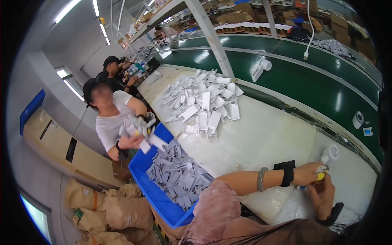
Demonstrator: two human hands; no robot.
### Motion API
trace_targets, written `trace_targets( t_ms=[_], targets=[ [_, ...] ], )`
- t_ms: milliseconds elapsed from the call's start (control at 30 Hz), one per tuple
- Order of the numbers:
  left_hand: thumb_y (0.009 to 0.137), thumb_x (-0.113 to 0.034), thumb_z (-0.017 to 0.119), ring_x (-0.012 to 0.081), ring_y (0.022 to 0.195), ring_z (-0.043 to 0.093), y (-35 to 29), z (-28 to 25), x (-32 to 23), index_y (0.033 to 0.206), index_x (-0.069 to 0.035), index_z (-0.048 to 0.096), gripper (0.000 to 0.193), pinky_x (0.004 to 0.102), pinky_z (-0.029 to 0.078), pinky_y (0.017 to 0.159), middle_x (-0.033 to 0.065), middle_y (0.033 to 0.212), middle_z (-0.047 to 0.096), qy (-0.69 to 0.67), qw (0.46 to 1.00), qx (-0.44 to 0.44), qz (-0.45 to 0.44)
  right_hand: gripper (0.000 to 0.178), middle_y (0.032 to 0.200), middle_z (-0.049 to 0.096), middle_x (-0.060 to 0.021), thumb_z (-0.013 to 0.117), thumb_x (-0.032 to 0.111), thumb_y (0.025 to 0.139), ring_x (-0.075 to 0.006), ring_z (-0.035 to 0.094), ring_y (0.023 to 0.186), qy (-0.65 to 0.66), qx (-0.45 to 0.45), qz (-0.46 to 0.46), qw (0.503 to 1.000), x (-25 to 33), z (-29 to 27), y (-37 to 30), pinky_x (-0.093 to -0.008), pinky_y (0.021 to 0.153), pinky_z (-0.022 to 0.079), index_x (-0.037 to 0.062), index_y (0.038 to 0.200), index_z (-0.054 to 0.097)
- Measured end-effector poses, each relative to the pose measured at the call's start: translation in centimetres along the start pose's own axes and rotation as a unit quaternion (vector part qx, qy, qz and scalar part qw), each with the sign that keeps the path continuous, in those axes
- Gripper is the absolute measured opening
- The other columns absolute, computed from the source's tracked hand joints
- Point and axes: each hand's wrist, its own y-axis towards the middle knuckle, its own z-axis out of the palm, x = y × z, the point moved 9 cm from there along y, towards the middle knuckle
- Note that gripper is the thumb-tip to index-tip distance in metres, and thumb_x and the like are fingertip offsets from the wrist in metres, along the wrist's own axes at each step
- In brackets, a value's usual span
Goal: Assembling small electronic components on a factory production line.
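"In the head view, where is the piece?"

"Lower right of the frame: a white, round-headed plastic device with a dotted face point(332, 152) shows just beyond the hands, over the pale, film-covered bench point(261, 143)."

"And the hands?"

"The left hand point(306, 174) and right hand point(324, 194) are close together, fingers curled near its lower end; what each pinches is hidden, so one cannot tell."

"How would it handle?"

"Probably light, stiff and slightly slippery, its face perhaps easily scuffed. The narrower part below the head looks the best hold."

"Any writing?"

"None legible on it. A small white plastic unit with a blue panel point(368, 131), right edge, is too small to read."
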Motion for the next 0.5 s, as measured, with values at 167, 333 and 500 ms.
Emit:
trace_targets(
  t_ms=[167, 333, 500],
  targets=[
    [0.091, -0.010, 0.051, 0.0138, 0.060, 0.059, -0.5, -0.1, -1.0, 0.110, -0.002, 0.048, 0.022, 0.0255, 0.048, 0.054, 0.0084, 0.081, 0.062, -0.126, 0.988, 0.034, -0.081, 0.039, 0.102, 0.058, -0.0132, 0.058, -0.005, 0.079, -0.0231, 0.056, 0.098, -0.155, -0.018, -0.038, 0.987, -1.0, -4.5, 0.0, -0.0317, 0.087, 0.042, 0.0000, 0.117, 0.053],
    [0.090, -0.014, 0.053, 0.0113, 0.053, 0.057, -2.1, 1.3, -3.3, 0.108, -0.002, 0.051, 0.022, 0.0240, 0.044, 0.047, 0.0048, 0.069, 0.061, -0.006, 0.983, 0.169, -0.072, 0.047, 0.126, 0.050, -0.0159, 0.056, -0.009, 0.069, -0.0390, 0.036, 0.132, -0.305, -0.008, -0.176, 0.936, 3.4, -2.2, 0.2, -0.0424, 0.107, 0.029, 0.0024, 0.115, 0.057],
    [0.087, -0.014, 0.056, 0.0114, 0.053, 0.058, -3.1, 1.5, -4.6, 0.105, -0.001, 0.055, 0.022, 0.0234, 0.045, 0.048, 0.0053, 0.068, 0.061, -0.031, 0.969, 0.227, -0.087, 0.036, 0.116, 0.056, -0.0133, 0.055, -0.009, 0.070, -0.0400, 0.038, 0.131, -0.257, 0.047, -0.160, 0.952, 3.8, -1.9, -0.2, -0.0421, 0.100, 0.037, 0.0019, 0.104, 0.058]
  ],
)
